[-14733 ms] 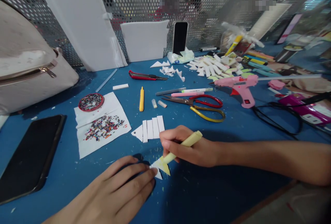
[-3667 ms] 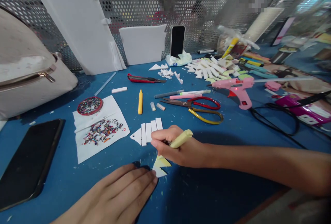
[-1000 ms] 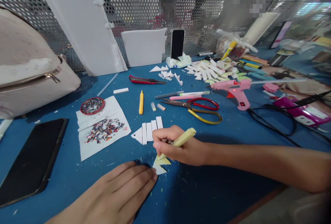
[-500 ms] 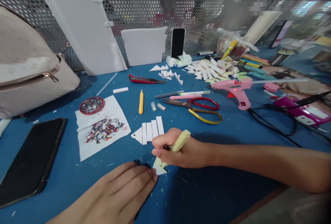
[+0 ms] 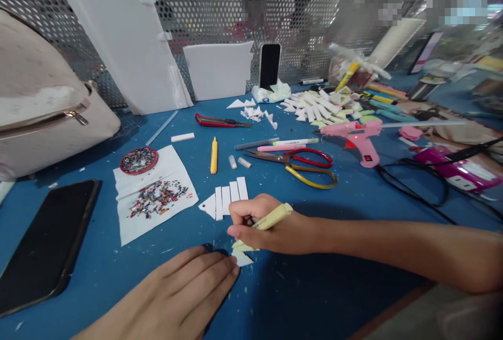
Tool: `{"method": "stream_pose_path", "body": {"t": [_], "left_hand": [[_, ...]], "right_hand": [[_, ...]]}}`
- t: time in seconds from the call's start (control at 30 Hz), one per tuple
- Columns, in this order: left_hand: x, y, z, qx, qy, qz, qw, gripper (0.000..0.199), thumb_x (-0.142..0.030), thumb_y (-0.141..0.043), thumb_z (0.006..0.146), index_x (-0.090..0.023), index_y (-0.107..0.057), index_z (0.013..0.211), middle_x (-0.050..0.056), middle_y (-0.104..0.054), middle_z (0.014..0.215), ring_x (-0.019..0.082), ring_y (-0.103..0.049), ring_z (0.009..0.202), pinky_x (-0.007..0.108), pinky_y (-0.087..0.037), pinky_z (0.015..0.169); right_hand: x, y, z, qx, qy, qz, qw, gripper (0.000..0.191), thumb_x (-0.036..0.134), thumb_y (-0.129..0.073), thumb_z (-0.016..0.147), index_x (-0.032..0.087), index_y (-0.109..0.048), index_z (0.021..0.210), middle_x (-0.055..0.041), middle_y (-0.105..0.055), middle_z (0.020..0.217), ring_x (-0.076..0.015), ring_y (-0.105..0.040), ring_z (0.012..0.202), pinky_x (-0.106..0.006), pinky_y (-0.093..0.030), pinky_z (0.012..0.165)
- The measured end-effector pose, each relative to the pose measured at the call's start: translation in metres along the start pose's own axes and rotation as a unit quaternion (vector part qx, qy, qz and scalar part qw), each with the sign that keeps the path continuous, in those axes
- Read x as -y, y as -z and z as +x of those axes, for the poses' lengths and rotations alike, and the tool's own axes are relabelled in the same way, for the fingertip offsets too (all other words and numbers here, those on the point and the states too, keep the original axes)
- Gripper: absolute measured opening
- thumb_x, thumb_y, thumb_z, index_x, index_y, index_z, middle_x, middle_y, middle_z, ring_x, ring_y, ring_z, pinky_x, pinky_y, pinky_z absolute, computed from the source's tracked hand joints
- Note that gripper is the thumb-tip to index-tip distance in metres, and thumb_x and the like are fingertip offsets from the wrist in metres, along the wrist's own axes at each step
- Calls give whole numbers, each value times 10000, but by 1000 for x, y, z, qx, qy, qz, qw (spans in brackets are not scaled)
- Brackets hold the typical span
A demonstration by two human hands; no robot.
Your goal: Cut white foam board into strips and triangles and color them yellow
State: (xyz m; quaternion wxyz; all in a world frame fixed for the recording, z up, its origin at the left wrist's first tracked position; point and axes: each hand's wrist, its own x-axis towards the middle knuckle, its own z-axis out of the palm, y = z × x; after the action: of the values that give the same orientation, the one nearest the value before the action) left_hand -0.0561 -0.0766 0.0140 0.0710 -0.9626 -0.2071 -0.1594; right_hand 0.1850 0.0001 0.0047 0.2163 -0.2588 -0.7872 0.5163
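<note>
My right hand (image 5: 275,227) is closed round a pale yellow highlighter (image 5: 277,215), held slanted over a small white foam piece (image 5: 242,259). Pale yellow colour covers the upper part of that piece; my fingers hide the highlighter's tip. Flat on the table lies my left hand (image 5: 192,287), fingers stretched out, its fingertips touching the foam piece's left edge. Just beyond my right hand, several white foam strips (image 5: 225,201) line up beside a pointed white piece (image 5: 209,206) with a dark dot, forming a fish-like shape.
Beads (image 5: 159,198) lie on white paper (image 5: 131,232) at the left, near a black phone (image 5: 47,240). Scissors (image 5: 291,159), a yellow marker (image 5: 214,156) and a red cutter (image 5: 220,121) lie farther back. A pink glue gun (image 5: 359,138) and cut foam pieces (image 5: 314,105) are at the right.
My right hand has shifted slightly left, and the highlighter leans lower toward the right. More of the yellow-coloured edge shows below my fingers. My left hand stays in place.
</note>
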Motion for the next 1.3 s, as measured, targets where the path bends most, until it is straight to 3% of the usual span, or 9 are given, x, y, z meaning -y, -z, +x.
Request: {"method": "stream_pose_path", "body": {"t": [0.13, 0.3, 0.43, 0.7, 0.87, 1.17, 1.3], "left_hand": [[1, 0, 0, -1, -3, -2, 1000, 388, -351, -367, 1111, -185, -678, 1274, -30, -727, 1249, 141, -626, 1130, 237, -406, 1094], [1, -1, 0, 4, -4, -5, 1000, 386, -361, -385, 1105, -176, -664, 1296, -19, -714, 1276, 147, -618, 1149, 236, -412, 1093], [1, 1, 1, 1, -4, -14, 1000, 372, -357, -412, 1097, -174, -674, 1287, -12, -725, 1248, 144, -625, 1135, 223, -450, 1060], [1, 1, -1, 4, -6, -12, 1000, 366, -342, -401, 1102, -184, -671, 1293, -16, -718, 1267, 140, -628, 1141, 232, -408, 1113], [1, 1, 1, -6, 0, -24, 1000, 350, -270, -393, 1102, -180, -689, 1268, -25, -732, 1236, 125, -636, 1127, 206, -426, 1101], [0, -1, -1, -4, -4, -19, 1000, 371, -339, -405, 1100, -174, -675, 1293, -7, -708, 1282, 149, -613, 1164, 246, -392, 1137], [1, 1, 2, -8, 0, -12, 1000, 398, -364, -368, 1109, -186, -687, 1267, -28, -727, 1247, 136, -629, 1131, 221, -412, 1099]], "right_hand": [[0, 1, -1, 34, 14, 8, 999, 456, 411, -523, 990, 188, -355, 629, 55, -368, 592, -81, -321, 556, -230, -249, 516], [-1, 1, -2, 9, 11, 21, 1000, 398, 410, -586, 965, 186, -406, 690, 59, -406, 615, -78, -352, 568, -212, -267, 515], [-1, 1, -2, 34, 20, 11, 999, 468, 414, -535, 993, 182, -356, 628, 57, -370, 583, -73, -317, 551, -221, -247, 509], [-2, 0, -2, 39, 11, 1, 999, 485, 456, -494, 1006, 181, -397, 618, 45, -394, 582, -85, -329, 557, -235, -263, 519], [-3, 0, -3, 34, 12, 4, 999, 457, 437, -517, 996, 184, -396, 635, 46, -409, 593, -85, -340, 558, -230, -269, 519], [-2, 1, -2, 37, 17, -8, 999, 476, 433, -503, 1004, 183, -371, 620, 49, -391, 578, -82, -327, 555, -234, -261, 526], [-2, 1, -1, 10, -2, 12, 1000, 387, 422, -581, 967, 181, -438, 701, 50, -452, 628, -83, -377, 587, -217, -289, 537]]}}
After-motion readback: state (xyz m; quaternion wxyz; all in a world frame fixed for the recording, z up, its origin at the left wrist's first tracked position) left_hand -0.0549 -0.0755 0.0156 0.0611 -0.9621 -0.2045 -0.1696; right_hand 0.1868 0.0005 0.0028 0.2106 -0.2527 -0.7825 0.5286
